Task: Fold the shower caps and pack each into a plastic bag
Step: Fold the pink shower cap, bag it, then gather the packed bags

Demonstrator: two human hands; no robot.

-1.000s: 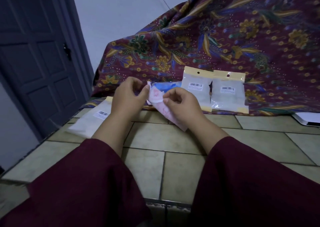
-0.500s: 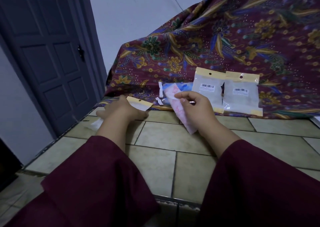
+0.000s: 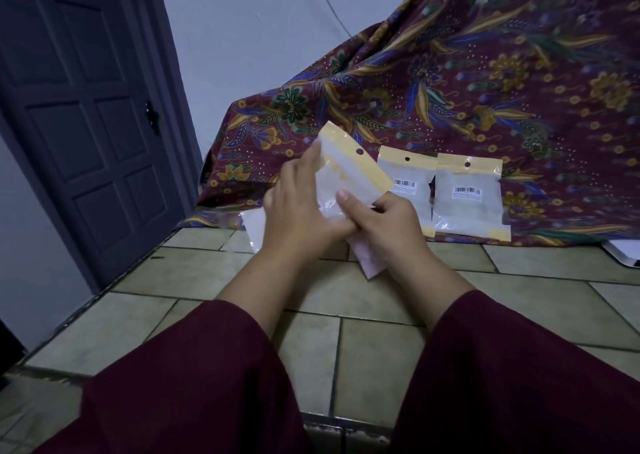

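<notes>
My left hand (image 3: 301,208) holds up a clear plastic bag (image 3: 341,173) with a yellow header strip and a hang hole, tilted above the tiled counter. My right hand (image 3: 384,225) grips the folded pink shower cap (image 3: 367,263), whose lower end sticks out below my fist; its thumb lies against the bag's lower edge. Both hands touch at the middle. Two packed bags (image 3: 408,183) (image 3: 467,194) with barcode labels lean side by side against the patterned cloth behind.
Several flat bags (image 3: 254,225) lie on the counter left of my hands. The floral maroon cloth (image 3: 485,73) drapes over something at the back. A white object (image 3: 623,251) sits at the right edge. A dark door (image 3: 86,124) stands left. The tiled counter (image 3: 346,332) ends near my sleeves.
My left hand let go of the cap, reached left to the pile on the counter, picked up a bag and brought it up to my right hand, which kept the folded cap.
</notes>
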